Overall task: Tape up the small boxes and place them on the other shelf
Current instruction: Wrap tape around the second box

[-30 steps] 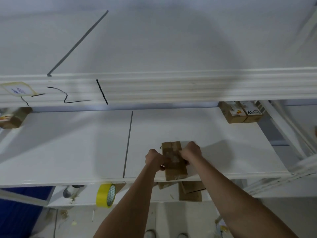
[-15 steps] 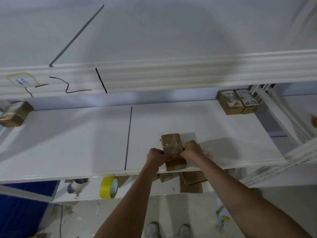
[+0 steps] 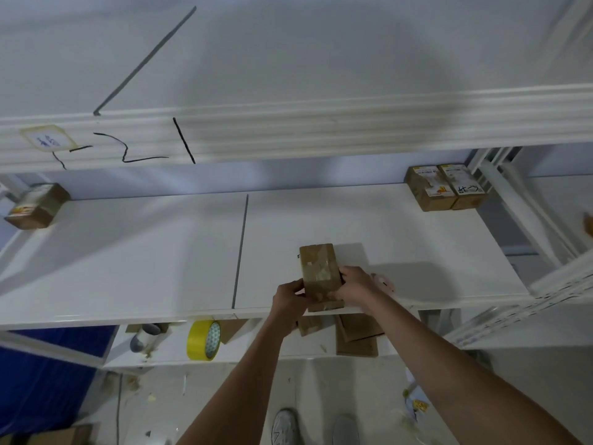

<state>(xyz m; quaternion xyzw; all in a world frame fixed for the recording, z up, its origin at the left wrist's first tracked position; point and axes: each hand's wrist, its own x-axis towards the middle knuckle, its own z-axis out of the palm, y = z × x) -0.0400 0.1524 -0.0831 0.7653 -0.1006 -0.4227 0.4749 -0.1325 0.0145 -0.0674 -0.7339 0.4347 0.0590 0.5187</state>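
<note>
A small brown cardboard box with clear tape on its top lies at the front edge of the white middle shelf. My left hand grips its near left side. My right hand grips its near right side, thumb on the top face. A pinkish roll, mostly hidden, lies just behind my right hand. A yellow tape roll stands on the lower shelf, left of my arms.
Two labelled boxes sit at the shelf's back right and one box at its back left. Flat cardboard pieces and a grey-white cylinder lie on the lower shelf. A white upright stands at the right. My shoes show below.
The view has tilted down a little, so the shelves sit lower and my shoes show. Both hands have stayed on the small box at the shelf's front edge.
</note>
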